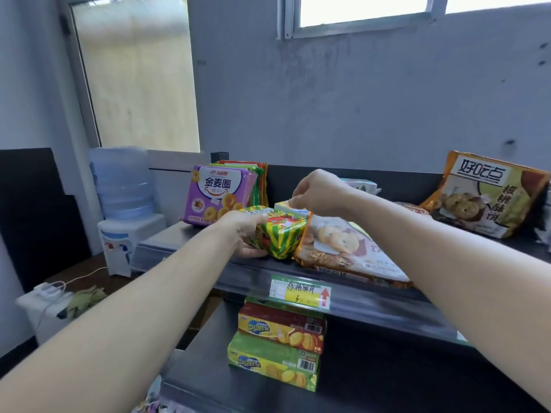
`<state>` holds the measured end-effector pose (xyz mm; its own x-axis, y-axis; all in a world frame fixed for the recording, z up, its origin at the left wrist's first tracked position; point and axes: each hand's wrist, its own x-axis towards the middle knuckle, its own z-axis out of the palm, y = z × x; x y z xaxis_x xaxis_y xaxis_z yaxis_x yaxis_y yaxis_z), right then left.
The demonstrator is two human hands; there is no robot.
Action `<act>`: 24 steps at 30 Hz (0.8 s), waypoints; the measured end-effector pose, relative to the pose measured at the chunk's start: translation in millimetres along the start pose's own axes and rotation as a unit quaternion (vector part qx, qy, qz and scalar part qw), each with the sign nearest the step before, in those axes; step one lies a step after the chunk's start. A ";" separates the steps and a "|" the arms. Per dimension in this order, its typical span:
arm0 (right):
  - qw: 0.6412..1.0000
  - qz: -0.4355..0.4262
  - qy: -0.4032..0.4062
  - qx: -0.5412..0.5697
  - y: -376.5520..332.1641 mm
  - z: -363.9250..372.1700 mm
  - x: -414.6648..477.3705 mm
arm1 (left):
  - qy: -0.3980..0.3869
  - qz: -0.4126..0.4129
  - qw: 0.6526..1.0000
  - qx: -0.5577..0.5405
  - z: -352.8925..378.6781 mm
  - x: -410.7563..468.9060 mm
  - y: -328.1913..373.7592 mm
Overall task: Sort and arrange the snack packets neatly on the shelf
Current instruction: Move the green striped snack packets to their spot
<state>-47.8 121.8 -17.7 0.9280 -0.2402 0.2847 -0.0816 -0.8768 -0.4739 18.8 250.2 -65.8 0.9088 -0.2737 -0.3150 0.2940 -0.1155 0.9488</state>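
Two hands show: the left hand and the right hand. On the upper shelf there is one purple packet fronting a row too tight to count, one striped packet, one pale packet, and two cookie bags, the flat cookie bag and the leaning cookie bag. Below are two boxes, the red box and the green box, one price tag and one water dispenser
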 end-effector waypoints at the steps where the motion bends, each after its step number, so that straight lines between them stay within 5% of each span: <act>1: 1.000 0.002 -0.002 -0.005 0.1 1.9 0.9 | -0.002 -0.008 1.000 -0.005 -2.1 2.3 1.1; 15: 0.996 0.036 -0.046 -0.074 -17.6 27.4 9.9 | -0.046 -0.002 0.998 -0.033 -12.8 7.9 2.3; 24: 0.997 0.038 -0.029 -0.066 -17.9 38.6 13.7 | 0.004 0.106 0.994 -0.019 -20.1 6.6 1.4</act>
<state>-19.6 150.2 -37.5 0.9364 -0.2867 0.2025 -0.1958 -0.9054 -0.3767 31.2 267.4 -66.1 0.9538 -0.2801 -0.1083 0.1073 -0.0192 0.9940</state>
